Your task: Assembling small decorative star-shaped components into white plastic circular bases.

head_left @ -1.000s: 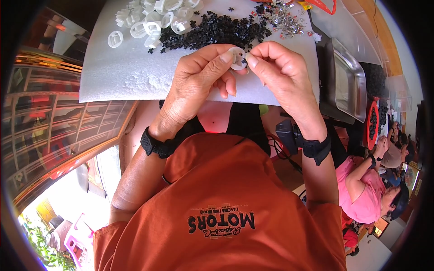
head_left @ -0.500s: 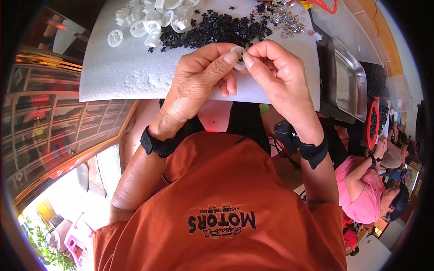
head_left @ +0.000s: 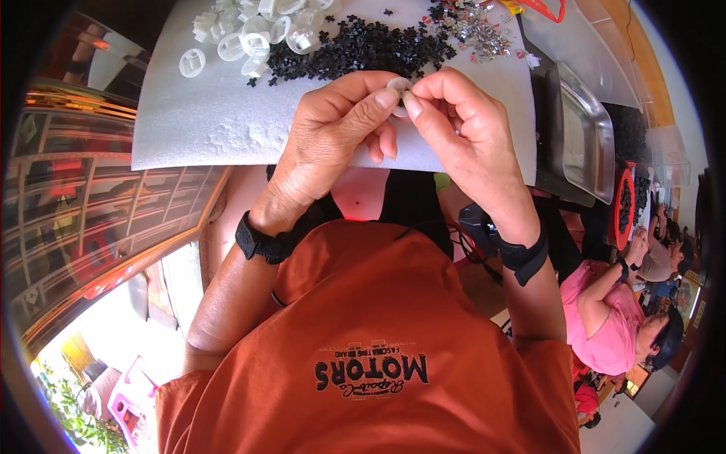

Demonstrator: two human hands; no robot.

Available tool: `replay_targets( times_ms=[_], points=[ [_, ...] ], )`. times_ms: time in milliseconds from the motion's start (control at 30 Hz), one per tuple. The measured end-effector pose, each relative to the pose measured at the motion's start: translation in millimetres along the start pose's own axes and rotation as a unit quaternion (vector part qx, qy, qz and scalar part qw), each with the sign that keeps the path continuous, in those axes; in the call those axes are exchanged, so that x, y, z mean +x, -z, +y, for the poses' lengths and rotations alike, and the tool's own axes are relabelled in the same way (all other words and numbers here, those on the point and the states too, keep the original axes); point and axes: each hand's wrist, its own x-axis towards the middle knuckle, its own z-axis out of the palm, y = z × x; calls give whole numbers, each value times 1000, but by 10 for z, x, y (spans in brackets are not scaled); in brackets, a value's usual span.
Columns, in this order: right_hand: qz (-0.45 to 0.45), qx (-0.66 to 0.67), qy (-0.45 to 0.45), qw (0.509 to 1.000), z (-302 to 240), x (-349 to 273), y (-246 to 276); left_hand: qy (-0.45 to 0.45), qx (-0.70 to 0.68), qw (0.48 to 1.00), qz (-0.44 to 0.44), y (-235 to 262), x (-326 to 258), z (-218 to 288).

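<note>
Above the near edge of the white foam sheet (head_left: 189, 144), my left hand (head_left: 333, 136) pinches a small round white plastic part (head_left: 401, 85) between thumb and fingers. From the other side, the thumb and forefinger of my right hand (head_left: 473, 129) close on the same part. Something dark shows inside the part, mostly hidden by my fingertips. Just beyond my hands lies a heap of small black cross-shaped pieces (head_left: 370, 45). More white plastic parts (head_left: 231, 47) are piled to its left, one lying apart from the rest. Small shiny metal pieces (head_left: 484, 36) lie scattered to its right.
A metal tray (head_left: 581, 132) stands at the right beside the foam sheet. Past it is a red basin (head_left: 623, 208) with dark pieces. A person in a pink shirt (head_left: 605, 314) sits farther right. A glass-fronted cabinet (head_left: 98, 204) rises on the left.
My right thumb and fingers have shifted slightly against the white part, covering more of its dark middle. My left hand keeps its place.
</note>
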Motion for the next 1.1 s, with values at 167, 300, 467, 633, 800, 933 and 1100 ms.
replay_targets(
  times_ms=[167, 300, 467, 633, 800, 933, 1100],
  points=[
    [-2, 9, -4, 1000, -6, -7, 9, -2, 0, 1000, 8, -21, -5, 11],
    [0, 19, -9, 1000, -5, -17, 9, -6, 4, 1000, 4, -21, -8, 9],
    [0, 19, -14, 1000, -22, -25, 20, -4, -19, 1000, 7, -27, -3, 4],
    [-2, 37, -32, 999, -27, -38, 12, -10, 6, 1000, -2, -21, -3, -6],
    [-5, 45, -36, 998, -15, -47, 3, -11, 7, 1000, -3, -14, -7, -7],
    [0, 40, -29, 999, -27, -54, -12, -15, 8, 1000, 1, -21, -16, 1],
    [-3, 44, -41, 998, -39, -73, -14, -18, 8, 1000, 2, -13, -21, -20]
  ],
)
